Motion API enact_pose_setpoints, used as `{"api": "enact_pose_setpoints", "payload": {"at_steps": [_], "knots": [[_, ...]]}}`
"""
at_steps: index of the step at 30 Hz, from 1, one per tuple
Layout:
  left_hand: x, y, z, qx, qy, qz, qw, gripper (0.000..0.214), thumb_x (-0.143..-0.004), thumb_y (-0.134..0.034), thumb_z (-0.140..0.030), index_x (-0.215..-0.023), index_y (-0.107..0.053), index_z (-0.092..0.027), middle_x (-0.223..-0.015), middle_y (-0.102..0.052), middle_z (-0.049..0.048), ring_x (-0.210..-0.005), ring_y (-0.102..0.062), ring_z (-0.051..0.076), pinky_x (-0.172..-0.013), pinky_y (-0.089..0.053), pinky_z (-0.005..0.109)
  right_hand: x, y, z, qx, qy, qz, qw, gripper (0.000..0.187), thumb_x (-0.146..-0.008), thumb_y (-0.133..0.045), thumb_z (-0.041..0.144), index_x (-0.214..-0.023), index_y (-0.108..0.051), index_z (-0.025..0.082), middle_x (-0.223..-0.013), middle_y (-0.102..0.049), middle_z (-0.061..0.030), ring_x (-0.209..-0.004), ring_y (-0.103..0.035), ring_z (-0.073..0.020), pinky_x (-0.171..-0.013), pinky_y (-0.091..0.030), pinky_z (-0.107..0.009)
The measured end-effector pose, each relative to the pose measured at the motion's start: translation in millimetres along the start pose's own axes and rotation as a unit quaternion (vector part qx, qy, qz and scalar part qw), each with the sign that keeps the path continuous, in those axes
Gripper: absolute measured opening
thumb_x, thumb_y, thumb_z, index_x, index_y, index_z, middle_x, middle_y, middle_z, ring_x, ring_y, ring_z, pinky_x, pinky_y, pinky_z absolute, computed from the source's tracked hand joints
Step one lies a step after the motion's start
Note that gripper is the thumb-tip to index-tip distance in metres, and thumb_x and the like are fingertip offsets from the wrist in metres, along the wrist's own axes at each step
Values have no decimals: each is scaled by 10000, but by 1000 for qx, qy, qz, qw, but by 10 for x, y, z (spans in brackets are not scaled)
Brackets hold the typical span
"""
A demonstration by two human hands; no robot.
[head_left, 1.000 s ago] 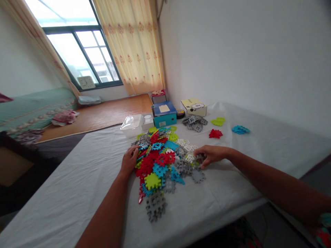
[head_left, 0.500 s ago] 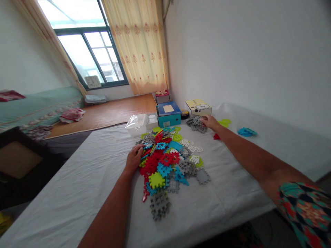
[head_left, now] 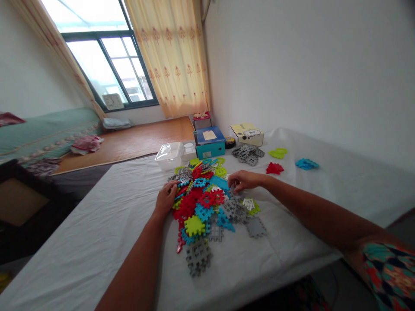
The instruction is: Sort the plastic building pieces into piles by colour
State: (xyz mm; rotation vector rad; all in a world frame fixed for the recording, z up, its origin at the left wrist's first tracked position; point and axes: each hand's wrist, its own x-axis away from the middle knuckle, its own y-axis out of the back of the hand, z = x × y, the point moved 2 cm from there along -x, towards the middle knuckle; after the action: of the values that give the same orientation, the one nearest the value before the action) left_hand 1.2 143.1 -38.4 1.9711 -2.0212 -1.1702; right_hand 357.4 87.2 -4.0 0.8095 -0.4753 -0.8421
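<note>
Plastic interlocking tiles lie heaped on my cloth-covered desk. My left hand rests at the heap's ten o'clock edge, fingers loose, clamped on nothing I can see. My right hand is at two o'clock, fingers curled over the edge; whether they pinch a tile I can't tell. I'd judge I'm picking through; lifting one calls for a thin-edge pinch. Beyond, a grey pile lies toward one o'clock, a red cluster toward two.
</note>
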Motion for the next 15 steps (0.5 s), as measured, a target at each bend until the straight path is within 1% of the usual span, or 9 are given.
{"api": "enact_pose_setpoints", "payload": {"at_steps": [2, 4, 5, 7, 9, 10, 12, 13, 15], "knots": [[-1, 2, 3, -1, -1, 0, 1000, 391, -828, -467, -449, -997, -696, -182, -1120, -672, 88, -1088, -593, 242, -1024, -421, 405, 17, 38, -53, -24, -3, 15, 1000, 315, -684, -729, 357, -917, -697, 149, -761, -666, -14, -685, -587, -126, -630, -449, -219], [-3, 1, 12, -1, -2, 2, 1000, 386, -829, -468, -446, -996, -696, -183, -1113, -674, 88, -1087, -593, 241, -1025, -420, 405, 54, 132, -120, -62, -25, 7, 998, 329, -670, -741, 401, -876, -702, 146, -742, -665, -11, -667, -584, -121, -617, -454, -218], [-3, -1, 17, 0, -2, 2, 1000, 386, -831, -467, -444, -995, -696, -181, -1112, -673, 90, -1086, -593, 242, -1025, -420, 406, 83, 205, -158, -82, -49, -29, 995, 344, -651, -760, 421, -855, -701, 150, -726, -664, -9, -653, -583, -121, -606, -461, -222], [-5, -4, 27, 0, 0, 2, 1000, 385, -833, -464, -437, -998, -696, -177, -1116, -671, 94, -1087, -593, 243, -1026, -418, 408, 170, 387, -238, -105, -108, -159, 976, 362, -640, -796, 430, -859, -693, 161, -730, -672, -24, -668, -593, -141, -606, -489, -250], [-7, -7, 36, 0, -1, 3, 1000, 383, -835, -463, -429, -1006, -695, -175, -1121, -670, 93, -1092, -590, 241, -1029, -414, 408, 279, 573, -300, -96, -153, -298, 937, 339, -736, -754, 408, -959, -673, 165, -852, -688, -64, -771, -615, -178, -666, -525, -310], [-8, -9, 40, 0, -2, 4, 1000, 383, -836, -464, -426, -1010, -694, -174, -1121, -670, 92, -1095, -588, 240, -1031, -413, 407, 325, 653, -321, -83, -166, -346, 920, 339, -800, -703, 394, -1043, -648, 165, -959, -677, -81, -847, -618, -194, -719, -535, -347], [-10, -14, 48, 2, -5, 6, 1000, 382, -838, -464, -420, -1012, -694, -171, -1115, -671, 92, -1094, -589, 236, -1030, -414, 401, 381, 785, -347, -54, -189, -394, 898, 342, -909, -574, 363, -1179, -578, 152, -1146, -608, -99, -979, -602, -204, -820, -523, -401], [-11, -14, 52, 3, -5, 5, 1000, 379, -838, -464, -418, -1008, -695, -171, -1110, -671, 90, -1090, -591, 234, -1028, -416, 398, 396, 844, -353, -35, -203, -416, 886, 345, -935, -533, 351, -1212, -554, 146, -1195, -577, -98, -1014, -594, -205, -849, -514, -413], [-12, -12, 53, 4, -6, 2, 1000, 368, -835, -466, -412, -996, -698, -176, -1098, -674, 85, -1080, -595, 231, -1023, -422, 394, 409, 954, -352, 6, -229, -467, 854, 347, -949, -506, 346, -1228, -544, 143, -1217, -560, -96, -1036, -587, -208, -862, -509, -419]]}}
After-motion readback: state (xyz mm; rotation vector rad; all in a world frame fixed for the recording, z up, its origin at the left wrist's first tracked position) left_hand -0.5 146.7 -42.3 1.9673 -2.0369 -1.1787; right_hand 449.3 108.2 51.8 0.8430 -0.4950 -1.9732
